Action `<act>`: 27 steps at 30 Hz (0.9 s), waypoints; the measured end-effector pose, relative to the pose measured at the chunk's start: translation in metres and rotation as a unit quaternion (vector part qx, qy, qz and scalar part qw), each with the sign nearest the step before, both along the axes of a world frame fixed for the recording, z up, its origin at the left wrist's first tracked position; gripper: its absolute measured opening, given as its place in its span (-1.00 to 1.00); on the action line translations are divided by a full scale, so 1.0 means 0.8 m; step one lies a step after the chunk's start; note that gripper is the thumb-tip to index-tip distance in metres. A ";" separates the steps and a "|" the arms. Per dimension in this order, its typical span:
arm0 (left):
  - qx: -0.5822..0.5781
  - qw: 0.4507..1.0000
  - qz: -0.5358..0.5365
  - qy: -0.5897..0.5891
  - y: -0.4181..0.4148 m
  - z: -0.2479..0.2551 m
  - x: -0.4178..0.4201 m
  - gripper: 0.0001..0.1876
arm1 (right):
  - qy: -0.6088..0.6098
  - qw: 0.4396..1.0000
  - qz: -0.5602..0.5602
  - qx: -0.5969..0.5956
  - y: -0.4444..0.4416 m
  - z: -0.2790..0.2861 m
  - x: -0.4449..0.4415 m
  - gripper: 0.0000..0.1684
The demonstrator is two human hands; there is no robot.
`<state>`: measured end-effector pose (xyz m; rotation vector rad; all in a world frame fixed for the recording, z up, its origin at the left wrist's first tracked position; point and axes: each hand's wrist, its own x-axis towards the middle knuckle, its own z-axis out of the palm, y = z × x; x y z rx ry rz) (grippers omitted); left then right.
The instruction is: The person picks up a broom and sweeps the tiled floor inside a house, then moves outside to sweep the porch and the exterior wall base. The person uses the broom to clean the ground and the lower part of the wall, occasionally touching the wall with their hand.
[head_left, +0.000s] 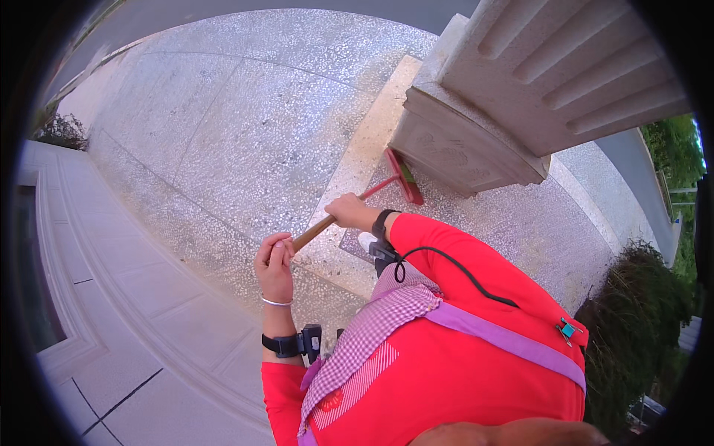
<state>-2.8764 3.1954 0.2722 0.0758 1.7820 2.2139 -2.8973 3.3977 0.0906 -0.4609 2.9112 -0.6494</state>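
A long-handled broom slants across the view ahead of me. Its wooden handle [314,232] continues into a red shaft and a red head [395,167] with some green along one side. The head rests at the floor beside the carved base of a stone column. Around the handle's upper end closes my left hand [276,267], which has a bracelet at the wrist. Farther down, near where wood meets red, my right hand [352,211] grips the same handle. Both forearms carry black strapped devices.
The fluted stone column [558,72] rises on a square base [446,142] at the upper right. A pale wall [167,312] runs along the left. Speckled terrazzo floor [240,128] with thin seams spreads ahead. A dark bush [627,329] stands at the right, and a grey road [379,14] lies beyond.
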 end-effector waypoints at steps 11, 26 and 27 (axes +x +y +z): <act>-0.038 0.990 0.039 0.127 -0.008 0.130 -0.085 -0.70 | 0.001 0.997 0.057 -0.058 -0.040 0.127 -0.130 -0.87; -0.113 0.977 0.108 0.144 -0.066 0.177 0.076 -0.76 | 0.067 0.971 0.199 -0.119 -0.140 0.159 -0.048 -0.84; -0.102 0.972 0.135 0.162 -0.084 0.182 0.101 -0.74 | 0.072 0.967 0.222 -0.096 -0.156 0.173 -0.030 -0.85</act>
